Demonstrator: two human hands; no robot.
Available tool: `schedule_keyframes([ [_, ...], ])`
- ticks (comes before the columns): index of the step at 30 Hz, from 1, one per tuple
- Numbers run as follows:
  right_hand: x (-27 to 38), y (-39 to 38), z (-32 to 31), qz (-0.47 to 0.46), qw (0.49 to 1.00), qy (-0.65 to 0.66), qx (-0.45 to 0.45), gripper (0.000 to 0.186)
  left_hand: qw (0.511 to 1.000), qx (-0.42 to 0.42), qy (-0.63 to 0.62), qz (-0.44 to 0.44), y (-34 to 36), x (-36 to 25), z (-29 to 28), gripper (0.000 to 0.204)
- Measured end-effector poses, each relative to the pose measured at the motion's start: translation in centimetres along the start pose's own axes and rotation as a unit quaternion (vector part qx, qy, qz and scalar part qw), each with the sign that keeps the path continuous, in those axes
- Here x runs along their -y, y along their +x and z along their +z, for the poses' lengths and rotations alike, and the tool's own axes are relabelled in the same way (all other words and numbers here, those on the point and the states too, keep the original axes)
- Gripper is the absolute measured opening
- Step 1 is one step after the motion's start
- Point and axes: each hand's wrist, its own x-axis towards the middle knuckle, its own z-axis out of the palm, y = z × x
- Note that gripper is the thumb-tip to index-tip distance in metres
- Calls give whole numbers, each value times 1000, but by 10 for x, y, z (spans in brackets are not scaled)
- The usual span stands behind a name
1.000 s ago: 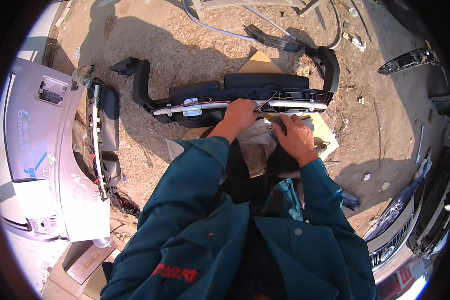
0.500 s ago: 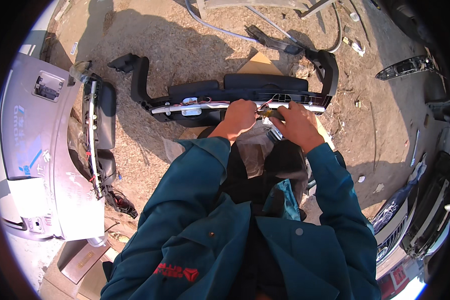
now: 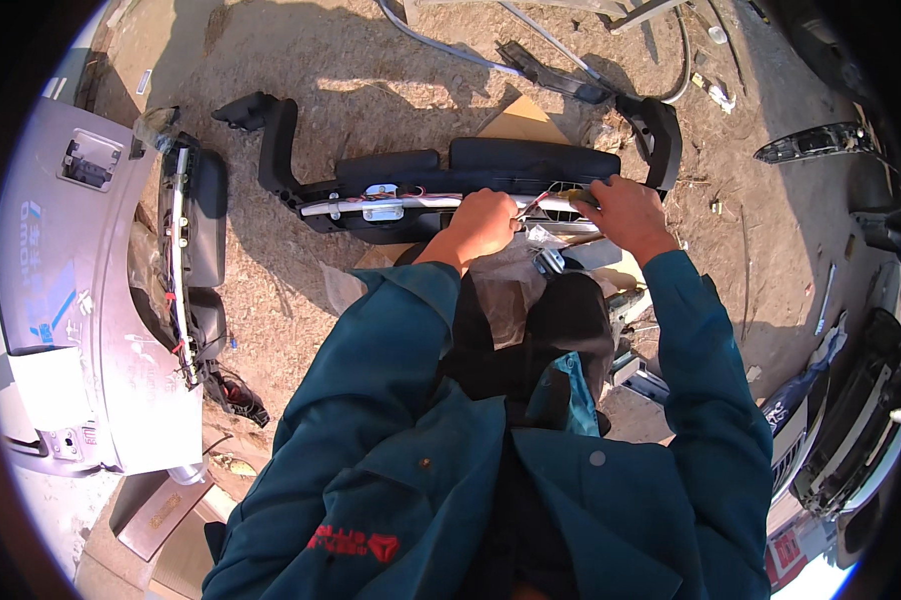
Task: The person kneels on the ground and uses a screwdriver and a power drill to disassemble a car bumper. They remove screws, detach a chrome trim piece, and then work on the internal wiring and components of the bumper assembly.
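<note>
A long black plastic vehicle trim assembly lies on the ground ahead of me, with a silver rail and red and white wires along it. My left hand is closed at the rail, pinching the thin wires. My right hand is closed on a small tool with a yellow and dark handle, further right along the assembly at the wires. Clear plastic sheeting and a small metal piece are below the assembly, by my legs.
At left are a silver vehicle panel and a similar trim piece. Cardboard, grey hoses and a bench leg are ahead. At right lie black trim parts and vehicle bumpers.
My right hand has moved up and rightward with the tool, away from my left hand, which has risen slightly at the wires. More of the metal piece below shows.
</note>
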Motion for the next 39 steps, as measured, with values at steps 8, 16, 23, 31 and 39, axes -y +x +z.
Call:
schedule_keyframes([
  [8,11,-48,-40,30,978,199,-54,52,997,-39,-45,56,-8,18,-1,24],
  [16,113,-13,102,365,624,683,-105,45,995,-36,-33,89,-9,20,3,37],
  [23,123,-6,111,322,546,768,-90,26,995,13,-11,97,-7,18,-6,44],
  [31,118,-55,122,259,450,851,-74,27,995,-3,-100,28,5,22,-8,35],
  [39,126,-67,125,238,356,903,-30,25,984,-128,-41,117,-12,17,1,23],
])
